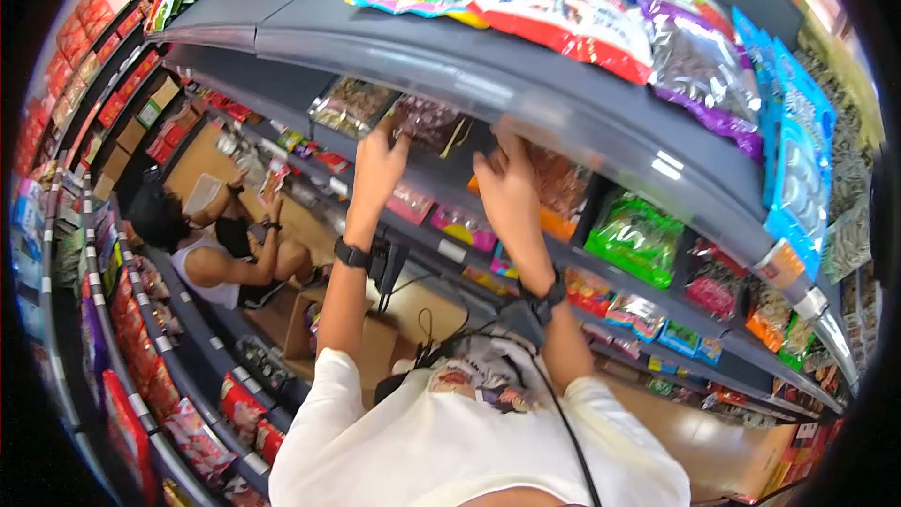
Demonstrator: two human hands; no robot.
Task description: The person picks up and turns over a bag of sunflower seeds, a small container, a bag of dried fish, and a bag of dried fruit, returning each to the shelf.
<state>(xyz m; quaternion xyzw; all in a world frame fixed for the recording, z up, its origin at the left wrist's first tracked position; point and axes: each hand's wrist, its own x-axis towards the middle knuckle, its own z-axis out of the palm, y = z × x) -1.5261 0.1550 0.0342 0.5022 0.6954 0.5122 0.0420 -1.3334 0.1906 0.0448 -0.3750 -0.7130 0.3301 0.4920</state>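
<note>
My left hand (379, 164) reaches into the shelf below the top one. Its thumb and fingers close at the left edge of a dark reddish-brown snack bag (434, 124) with a clear front. Left of that hand lies a bag of pale brown pieces (353, 105). My right hand (509, 183) is at the same shelf with its fingers apart and plainly holding nothing. Its fingertips go up behind the clear shelf lip. An orange snack bag (560, 190) is right beside it.
The top shelf (319, 9) overhangs both hands, carrying several bags and a clear front strip (450, 84). A green bag (638, 237) sits farther right. On the left, a person (221, 244) crouches in the aisle near a cardboard box (371, 343). Cables hang by my chest.
</note>
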